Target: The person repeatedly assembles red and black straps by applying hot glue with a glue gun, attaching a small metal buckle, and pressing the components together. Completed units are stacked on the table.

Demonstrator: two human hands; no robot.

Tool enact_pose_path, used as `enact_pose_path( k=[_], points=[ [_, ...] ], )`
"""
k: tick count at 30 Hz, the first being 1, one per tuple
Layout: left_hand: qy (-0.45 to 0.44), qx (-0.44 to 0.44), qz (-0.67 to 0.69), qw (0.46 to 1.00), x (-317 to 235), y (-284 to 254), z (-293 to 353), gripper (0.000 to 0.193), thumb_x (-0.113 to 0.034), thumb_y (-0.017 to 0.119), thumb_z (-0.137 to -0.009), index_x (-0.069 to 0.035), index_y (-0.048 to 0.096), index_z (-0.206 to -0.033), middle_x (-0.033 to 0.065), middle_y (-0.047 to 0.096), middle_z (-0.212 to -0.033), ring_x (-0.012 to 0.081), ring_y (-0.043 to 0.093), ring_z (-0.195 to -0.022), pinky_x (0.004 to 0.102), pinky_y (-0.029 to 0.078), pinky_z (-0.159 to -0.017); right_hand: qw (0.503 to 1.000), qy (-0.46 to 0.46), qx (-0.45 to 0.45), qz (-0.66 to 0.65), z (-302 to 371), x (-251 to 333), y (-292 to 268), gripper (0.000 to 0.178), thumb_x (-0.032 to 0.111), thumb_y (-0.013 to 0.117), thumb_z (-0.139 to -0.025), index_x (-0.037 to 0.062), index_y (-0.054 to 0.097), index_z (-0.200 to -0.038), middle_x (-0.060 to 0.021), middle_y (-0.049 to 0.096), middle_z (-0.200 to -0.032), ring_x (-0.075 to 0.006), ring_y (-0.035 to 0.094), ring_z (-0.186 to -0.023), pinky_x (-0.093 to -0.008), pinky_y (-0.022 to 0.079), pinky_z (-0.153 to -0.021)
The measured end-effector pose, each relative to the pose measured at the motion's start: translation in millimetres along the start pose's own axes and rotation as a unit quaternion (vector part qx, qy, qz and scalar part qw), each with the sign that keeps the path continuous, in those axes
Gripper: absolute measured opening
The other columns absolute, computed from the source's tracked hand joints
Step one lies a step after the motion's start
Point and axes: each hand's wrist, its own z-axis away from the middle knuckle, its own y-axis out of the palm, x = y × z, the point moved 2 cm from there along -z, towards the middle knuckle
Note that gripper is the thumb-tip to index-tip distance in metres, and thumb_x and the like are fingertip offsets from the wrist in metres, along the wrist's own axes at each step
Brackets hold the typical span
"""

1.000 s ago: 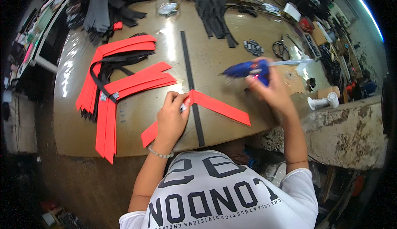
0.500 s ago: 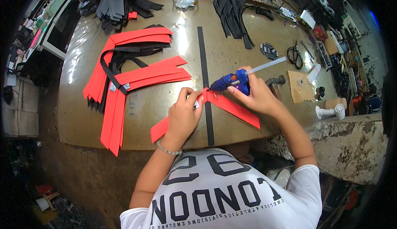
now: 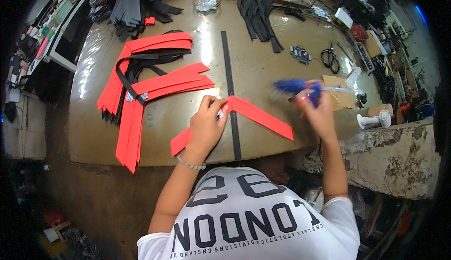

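On the right lie black scissors (image 3: 330, 62), a flat brown sheet of cardboard (image 3: 341, 102) and, nearer, a white spool (image 3: 373, 120) just beside a tan roll (image 3: 381, 109). A stained low wall (image 3: 399, 164) stands near right. At the far side sits a clear round tub (image 3: 206, 4). Far right, a light strip (image 3: 421, 15) glows.

The single view comes from a head-worn fisheye camera, the left of a pair, looking steeply down and forward across the table (image 3: 256, 67). It sits above the table's near edge, close over the shirt (image 3: 244, 208). It takes in the left hand (image 3: 206, 124) and right hand (image 3: 321, 118) above the table, and reaches the floor (image 3: 103, 189) before it, bending the table's edges.
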Motion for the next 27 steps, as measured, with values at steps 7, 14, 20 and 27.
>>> enact_pose_path(
  k=[7,14,20,27],
  points=[
    [0.027,-0.010,0.008,1.000,-3.3,-6.3,0.7,0.014,-0.007,0.069,-0.084,-0.004,0.069,-0.098,0.0133,0.061,-0.095,0.0288,0.064,-0.081,0.0370,0.052,-0.072,0.781,0.239,-0.339,0.468,27.0,-42.5,-119.7,0.047,0.041,0.058,-0.096,-0.0039,0.060,-0.108,-0.0275,0.068,-0.095,-0.0424,0.066,-0.088,-0.0449,0.050,-0.079],
    [0.031,-0.013,0.007,0.999,-8.3,-7.7,-2.0,0.013,-0.006,0.070,-0.083,-0.005,0.070,-0.096,0.0101,0.061,-0.089,0.0253,0.063,-0.075,0.0349,0.051,-0.066,0.944,0.027,-0.215,0.248,-28.0,-3.6,-63.2,0.031,0.027,0.067,-0.090,-0.0032,0.069,-0.091,-0.0186,0.070,-0.082,-0.0280,0.067,-0.074,-0.0371,0.051,-0.068],
    [0.026,-0.004,0.023,0.999,-6.0,-8.5,0.1,0.012,-0.006,0.070,-0.082,-0.004,0.070,-0.094,0.0101,0.061,-0.088,0.0261,0.063,-0.077,0.0357,0.050,-0.068,0.940,-0.055,-0.154,0.299,-169.8,-67.1,-15.2,0.027,0.025,0.076,-0.078,-0.0011,0.070,-0.084,-0.0192,0.068,-0.080,-0.0325,0.067,-0.074,-0.0383,0.052,-0.069],
    [0.029,0.006,0.028,0.999,-4.9,-11.5,-1.2,0.012,-0.008,0.069,-0.083,-0.005,0.070,-0.095,0.0105,0.062,-0.090,0.0274,0.064,-0.077,0.0359,0.051,-0.068,0.949,-0.024,-0.141,0.280,-184.0,-77.9,-25.9,0.022,0.020,0.076,-0.075,-0.0007,0.068,-0.077,-0.0100,0.069,-0.067,-0.0171,0.066,-0.059,-0.0309,0.053,-0.059]
  ],
)
